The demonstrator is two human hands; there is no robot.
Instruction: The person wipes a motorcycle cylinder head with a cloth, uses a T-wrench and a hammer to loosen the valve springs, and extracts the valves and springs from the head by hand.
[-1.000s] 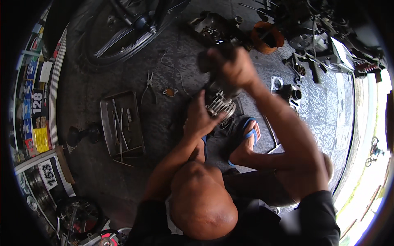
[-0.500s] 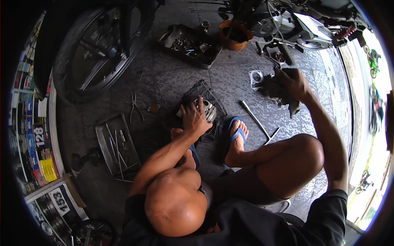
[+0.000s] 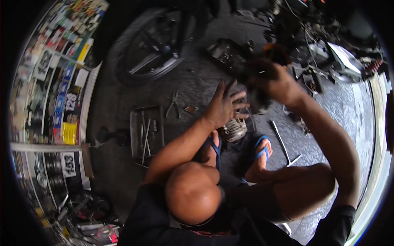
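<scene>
A finned metal engine part (image 3: 235,131) sits low on the dark floor (image 3: 119,176), between the person's two feet, its pale ribs partly shaded. Just above it in the view is the left hand (image 3: 226,105), empty, its fingers fanned wide apart and the thumb pointing up; the lowest finger overlaps the part's upper edge, and whether it touches cannot be told. Beside it, the right hand (image 3: 282,87) is closed on a dark bundle (image 3: 258,100), which looks soft like cloth but is too smeared by motion to make out fully; how each finger lies cannot be told.

Both feet wear blue sandals (image 3: 261,153). To the right of the right foot lies a long metal T-handled tool (image 3: 280,139). On the other side, a shallow tray (image 3: 136,125) holds slim rods and a short socket-like piece. Between that tray and the left hand lie open pliers (image 3: 174,107) and a small flat plate (image 3: 190,108) with an amber middle.

Farther up are a dark parts tray (image 3: 221,51), an orange bowl (image 3: 276,51) half behind the right hand, a spoked wheel (image 3: 154,51) and, at upper right, a partly stripped motorcycle (image 3: 342,57). Crowded shelves (image 3: 45,102) line the left edge
</scene>
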